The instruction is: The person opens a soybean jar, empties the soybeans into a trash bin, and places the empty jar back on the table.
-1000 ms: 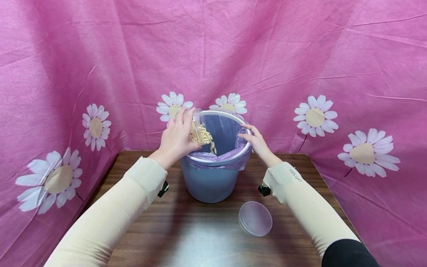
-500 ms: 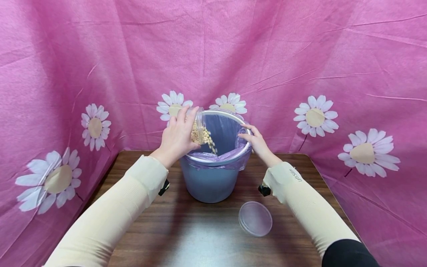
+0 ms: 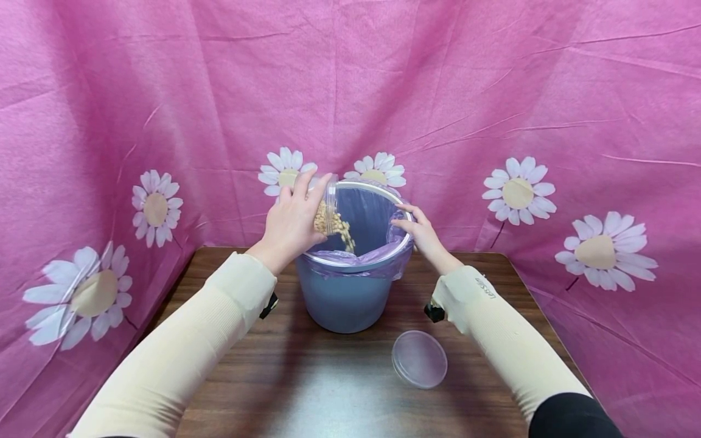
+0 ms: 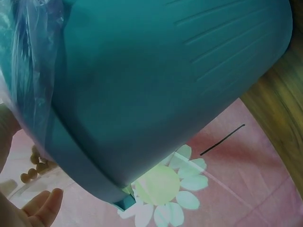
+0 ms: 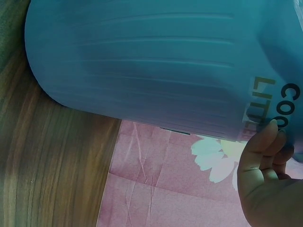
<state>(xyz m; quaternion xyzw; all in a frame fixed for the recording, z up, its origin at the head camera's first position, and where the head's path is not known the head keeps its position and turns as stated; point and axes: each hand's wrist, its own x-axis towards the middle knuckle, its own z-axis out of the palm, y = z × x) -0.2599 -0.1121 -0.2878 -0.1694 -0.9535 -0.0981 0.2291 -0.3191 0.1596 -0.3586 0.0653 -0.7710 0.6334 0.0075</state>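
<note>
My left hand [image 3: 289, 226] grips a clear jar [image 3: 331, 193] tipped on its side over the bin's left rim. Pale yellow beans [image 3: 342, 229] spill from its mouth into the blue-grey trash bin [image 3: 345, 301]. A purple bag [image 3: 378, 253] lines the bin and folds out over the rim. On the opposite side, my right hand [image 3: 426, 236] holds the rim, fingers over the edge. The right wrist view shows that thumb against the bin's lettered outer wall [image 5: 180, 56]. In the left wrist view the bin wall [image 4: 142, 90] hides most of the jar; a few beans [image 4: 40, 166] show.
A round clear lid [image 3: 419, 359] lies on the wooden table [image 3: 328, 389], in front of the bin and to its right. Pink cloth [image 3: 438, 91] printed with large white daisies hangs behind and on both sides.
The left hand and jar have shifted slightly right and tilted a little further, and the beans in the jar have dropped lower. The right hand, bin and lid stay put.
</note>
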